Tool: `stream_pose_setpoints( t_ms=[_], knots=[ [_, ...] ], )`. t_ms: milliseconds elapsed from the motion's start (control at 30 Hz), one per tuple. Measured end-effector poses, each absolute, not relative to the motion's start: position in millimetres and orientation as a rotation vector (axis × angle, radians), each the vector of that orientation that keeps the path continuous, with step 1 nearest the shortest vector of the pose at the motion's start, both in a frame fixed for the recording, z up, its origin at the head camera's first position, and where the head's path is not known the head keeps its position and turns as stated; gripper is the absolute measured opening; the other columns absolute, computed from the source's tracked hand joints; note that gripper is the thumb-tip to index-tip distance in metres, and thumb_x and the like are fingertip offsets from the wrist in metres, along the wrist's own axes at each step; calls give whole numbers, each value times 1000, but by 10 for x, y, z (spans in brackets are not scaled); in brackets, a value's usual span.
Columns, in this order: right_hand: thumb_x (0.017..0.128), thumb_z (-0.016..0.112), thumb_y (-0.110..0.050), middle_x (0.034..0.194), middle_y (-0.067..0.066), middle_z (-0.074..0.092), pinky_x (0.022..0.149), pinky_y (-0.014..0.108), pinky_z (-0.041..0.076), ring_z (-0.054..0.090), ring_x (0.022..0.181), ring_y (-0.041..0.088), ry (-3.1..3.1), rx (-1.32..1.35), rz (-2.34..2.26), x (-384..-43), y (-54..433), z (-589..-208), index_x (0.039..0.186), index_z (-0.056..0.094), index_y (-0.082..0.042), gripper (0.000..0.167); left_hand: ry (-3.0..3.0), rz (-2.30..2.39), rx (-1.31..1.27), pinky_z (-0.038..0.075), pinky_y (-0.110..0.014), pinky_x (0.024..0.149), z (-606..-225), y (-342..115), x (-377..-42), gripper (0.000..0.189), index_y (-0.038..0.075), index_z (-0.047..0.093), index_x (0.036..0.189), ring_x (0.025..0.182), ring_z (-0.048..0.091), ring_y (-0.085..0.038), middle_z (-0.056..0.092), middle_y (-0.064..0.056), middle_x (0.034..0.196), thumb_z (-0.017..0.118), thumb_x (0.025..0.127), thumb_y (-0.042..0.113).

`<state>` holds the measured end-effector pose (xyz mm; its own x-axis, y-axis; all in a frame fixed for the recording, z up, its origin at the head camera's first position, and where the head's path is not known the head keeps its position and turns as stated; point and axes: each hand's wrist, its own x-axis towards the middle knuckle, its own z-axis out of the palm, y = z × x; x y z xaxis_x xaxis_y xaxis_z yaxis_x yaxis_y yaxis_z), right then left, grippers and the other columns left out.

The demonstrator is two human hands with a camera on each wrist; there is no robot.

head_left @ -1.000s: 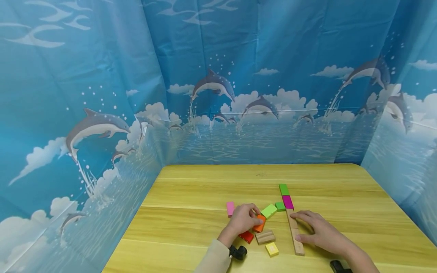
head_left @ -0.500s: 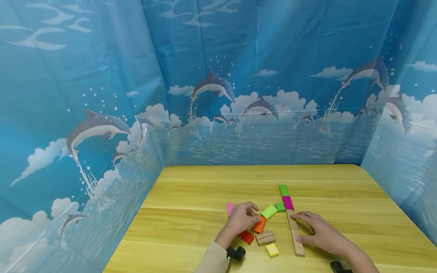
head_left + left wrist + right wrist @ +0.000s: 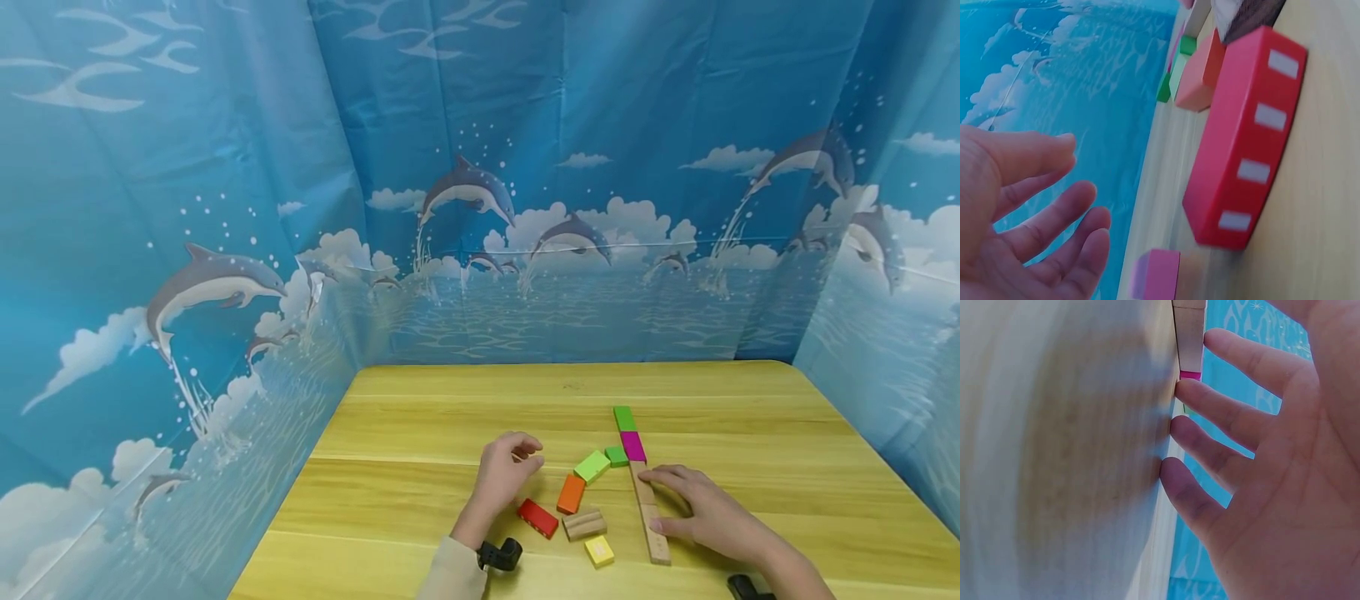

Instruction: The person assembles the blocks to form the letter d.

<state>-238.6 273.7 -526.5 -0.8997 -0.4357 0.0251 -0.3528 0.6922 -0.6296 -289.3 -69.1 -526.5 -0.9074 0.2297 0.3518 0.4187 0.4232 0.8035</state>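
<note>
My left hand [image 3: 504, 473] hovers left of the orange block [image 3: 571, 494], fingers loosely bent and holding nothing. In the left wrist view a red block [image 3: 1235, 144] with white squares lies close by, and a pink block [image 3: 1163, 275] sits below the fingertips; the hand hides that pink block in the head view. My right hand [image 3: 705, 512] rests its fingertips along the right side of plain wooden blocks [image 3: 647, 504]. Those form a line with a magenta block [image 3: 632, 446] and a green block [image 3: 624, 418]. A small green block [image 3: 617, 456] and a light green block [image 3: 592, 467] lie left of the line.
A grooved wooden block [image 3: 585, 524] and a yellow block [image 3: 599, 551] lie on the near side of the table [image 3: 420, 417]. A blue curtain [image 3: 480, 317] printed with dolphins hangs around the back and sides.
My left hand has let go of the orange block and drawn away to the left, now covering the pink block. The right hand stays in place.
</note>
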Motion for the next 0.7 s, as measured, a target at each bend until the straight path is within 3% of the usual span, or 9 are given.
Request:
stream_pose_setpoints(
  t_ms=[233, 467, 700],
  knots=[
    [87, 73, -53, 144, 17, 48, 95, 66, 41, 42, 131, 47, 2779, -658, -1000, -2384, 2735, -5268, 145, 54, -20, 69, -2430, -1610, -434, 56, -28, 68, -5256, -816, -2909, 14, 6, 76, 104, 83, 61, -13, 66, 0, 98, 75, 91, 10],
    [87, 72, -54, 145, 17, 48, 96, 67, 40, 42, 131, 47, 2775, -660, -1007, -2386, 2735, -5268, 145, 54, -20, 69, -2404, -1548, -379, 53, -35, 85, -5289, -951, -2961, 13, 6, 76, 104, 99, 61, -24, 69, -1, 104, 74, 91, 9],
    [88, 72, -54, 144, 17, 48, 96, 66, 41, 43, 130, 47, 2783, -652, -987, -2392, 2742, -5287, 145, 54, -19, 69, -2407, -1630, -358, 53, -32, 85, -5370, -1018, -2995, 17, 4, 74, 108, 103, 59, -30, 68, -5, 110, 73, 93, 10]
  ],
)
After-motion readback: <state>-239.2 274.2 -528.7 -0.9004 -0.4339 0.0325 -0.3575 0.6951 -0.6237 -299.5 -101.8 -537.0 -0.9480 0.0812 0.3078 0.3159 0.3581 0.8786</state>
